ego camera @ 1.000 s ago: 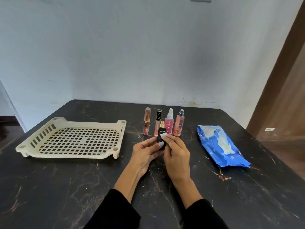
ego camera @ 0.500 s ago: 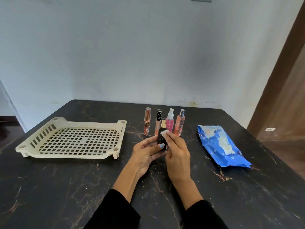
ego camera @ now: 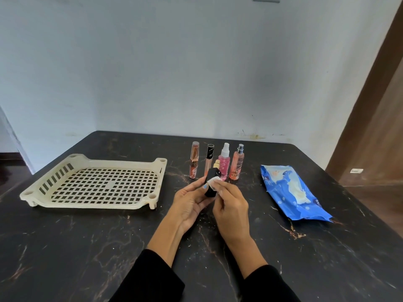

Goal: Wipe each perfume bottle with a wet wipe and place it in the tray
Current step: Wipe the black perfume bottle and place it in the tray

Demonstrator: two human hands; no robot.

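While the left hand [ego camera: 192,201] grips the black perfume bottle [ego camera: 211,182] between thumb and fingers, the bottle stands nearly upright above the counter [ego camera: 87,247], its long axis leaning slightly so that the gold cap [ego camera: 217,164] points toward one o'clock and its base toward seven. The right hand [ego camera: 232,205] pinches a small folded white wet wipe [ego camera: 213,180] and presses it against the bottle's right face, near the upper half.

Compared with half a second ago, the wipe sits a little lower on the bottle's side and more of the black body shows between the two hands; the bottle's lean is much the same, and everything else on the counter has stayed put.

The bottle is a squat, rectangular block, glossy black, with a faint pale marking near its top edge and a short gold cap. It is held just in front of a row of four other bottles standing upright at twelve o'clock from the hands: an orange tube bottle [ego camera: 194,160], a slim black-capped bottle [ego camera: 209,159], a pink spray bottle [ego camera: 224,162] and a peach spray bottle [ego camera: 237,162].

The cream slatted tray [ego camera: 96,205] lies at nine to ten o'clock from the hands, well apart from them. A blue wipe packet [ego camera: 305,203] lies at three o'clock, its flap peeled open.
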